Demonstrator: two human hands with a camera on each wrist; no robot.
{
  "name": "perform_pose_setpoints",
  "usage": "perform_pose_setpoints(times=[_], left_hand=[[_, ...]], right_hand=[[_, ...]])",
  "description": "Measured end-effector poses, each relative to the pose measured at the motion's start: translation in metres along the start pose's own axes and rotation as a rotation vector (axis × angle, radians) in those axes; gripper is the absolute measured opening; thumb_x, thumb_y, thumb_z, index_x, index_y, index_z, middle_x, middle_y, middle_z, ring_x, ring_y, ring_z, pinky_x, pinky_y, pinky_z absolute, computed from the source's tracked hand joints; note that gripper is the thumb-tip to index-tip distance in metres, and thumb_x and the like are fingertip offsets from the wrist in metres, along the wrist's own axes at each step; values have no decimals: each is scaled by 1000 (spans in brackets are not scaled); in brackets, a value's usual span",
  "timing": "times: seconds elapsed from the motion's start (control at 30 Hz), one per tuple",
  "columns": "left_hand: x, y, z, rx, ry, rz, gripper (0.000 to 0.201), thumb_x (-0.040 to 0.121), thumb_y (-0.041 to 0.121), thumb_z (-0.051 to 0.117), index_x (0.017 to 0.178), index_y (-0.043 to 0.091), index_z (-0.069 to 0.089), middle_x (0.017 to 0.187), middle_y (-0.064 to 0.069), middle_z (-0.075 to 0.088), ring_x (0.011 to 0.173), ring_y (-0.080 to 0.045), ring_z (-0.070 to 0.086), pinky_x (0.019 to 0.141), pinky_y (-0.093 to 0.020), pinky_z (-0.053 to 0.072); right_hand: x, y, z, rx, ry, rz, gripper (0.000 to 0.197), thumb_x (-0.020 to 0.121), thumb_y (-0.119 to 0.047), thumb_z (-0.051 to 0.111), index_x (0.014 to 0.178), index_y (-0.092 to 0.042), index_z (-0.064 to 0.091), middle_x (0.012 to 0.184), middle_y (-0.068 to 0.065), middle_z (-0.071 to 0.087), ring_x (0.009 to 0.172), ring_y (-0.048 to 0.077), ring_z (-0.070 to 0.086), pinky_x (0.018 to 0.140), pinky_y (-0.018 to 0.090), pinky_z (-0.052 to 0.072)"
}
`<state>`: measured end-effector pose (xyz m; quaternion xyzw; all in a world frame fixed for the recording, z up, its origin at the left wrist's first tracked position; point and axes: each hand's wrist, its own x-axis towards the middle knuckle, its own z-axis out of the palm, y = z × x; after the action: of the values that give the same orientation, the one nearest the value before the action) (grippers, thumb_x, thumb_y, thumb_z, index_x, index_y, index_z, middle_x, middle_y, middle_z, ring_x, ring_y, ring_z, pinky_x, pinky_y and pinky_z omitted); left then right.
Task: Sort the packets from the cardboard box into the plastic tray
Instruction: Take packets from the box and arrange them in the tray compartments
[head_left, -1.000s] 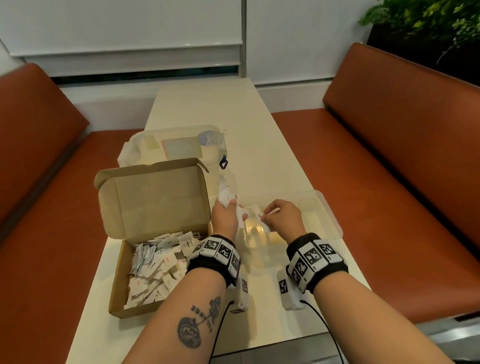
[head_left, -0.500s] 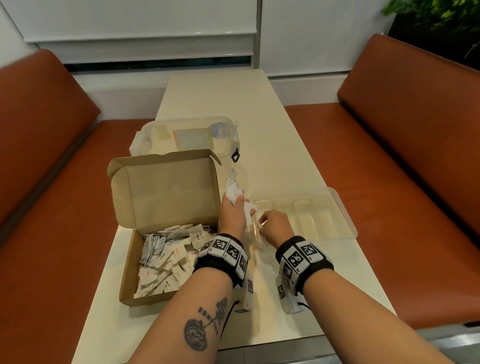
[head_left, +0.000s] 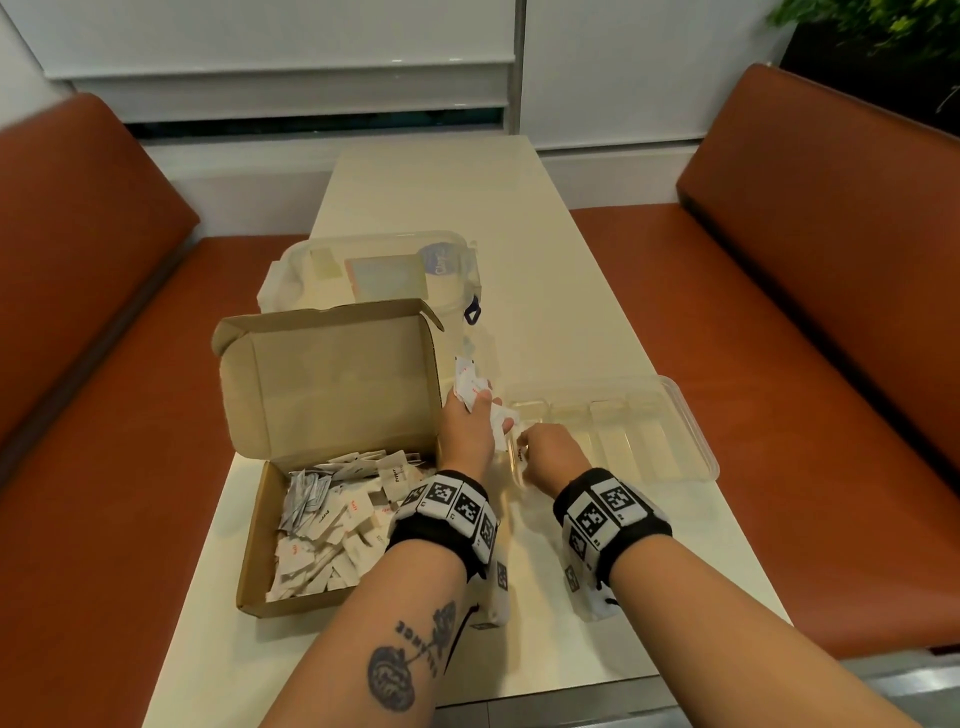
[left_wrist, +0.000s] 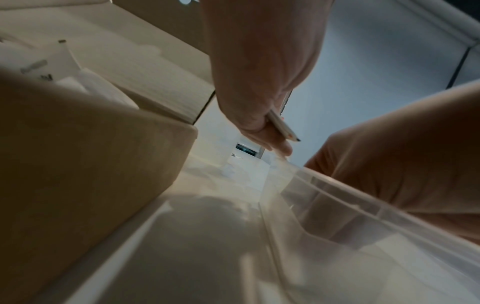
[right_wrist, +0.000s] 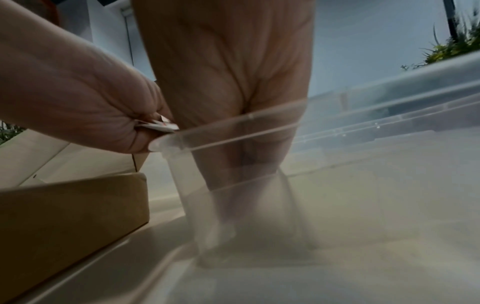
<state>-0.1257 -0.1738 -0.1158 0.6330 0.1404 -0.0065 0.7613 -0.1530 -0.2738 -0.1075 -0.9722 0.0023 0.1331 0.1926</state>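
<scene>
An open cardboard box on the left of the table holds several white packets. To its right lies a clear plastic tray with divided compartments. My left hand hovers between the box and the tray and grips a bunch of packets, seen edge-on in the left wrist view. My right hand reaches down into the tray's leftmost compartment and pinches one packet. In the right wrist view its fingers show blurred through the tray wall.
A clear lidded container stands behind the cardboard box, whose lid is upright. The cream table runs away between two orange benches. A plant sits at the far right.
My right hand has moved left and down with its packet, from above the tray's middle into the leftmost compartment. My left hand has stayed put, still holding its bunch.
</scene>
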Motion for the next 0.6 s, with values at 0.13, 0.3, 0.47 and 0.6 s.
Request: perform_pose_setpoints(times=[0.13,0.3,0.47,0.6], left_hand=[[-1,1,-1,-21,-19,3,17,98,9,47,111,7,58,85,-1,61,64,-8,64,70,-35,57],[-1,1,-1,-43,-28,3,13,98,7,47,105,8,58,83,0,60,71,-13,62,67,-33,59],[-2,4,0,-76,-32,4,12,98,5,46,104,7,56,84,-2,59,74,-15,60,56,-26,57],[-2,6,0,-90,-26,-6,15,97,5,47,109,8,56,87,-1,60,77,-15,60,55,-25,57]], right_hand=[[0,-3,-2,-89,-21,-64,20,94,-5,40,81,-11,53,98,13,55,87,22,51,76,24,40],[-5,-8,-4,-114,-36,-138,13,91,-7,41,89,-13,52,69,4,44,79,21,47,74,27,40],[-6,-13,0,-74,-45,-146,10,89,-8,43,90,-11,51,67,2,44,74,20,46,69,25,37],[-7,-14,3,-89,-33,-99,28,91,-6,41,64,-14,37,68,4,43,76,19,44,69,24,33]])
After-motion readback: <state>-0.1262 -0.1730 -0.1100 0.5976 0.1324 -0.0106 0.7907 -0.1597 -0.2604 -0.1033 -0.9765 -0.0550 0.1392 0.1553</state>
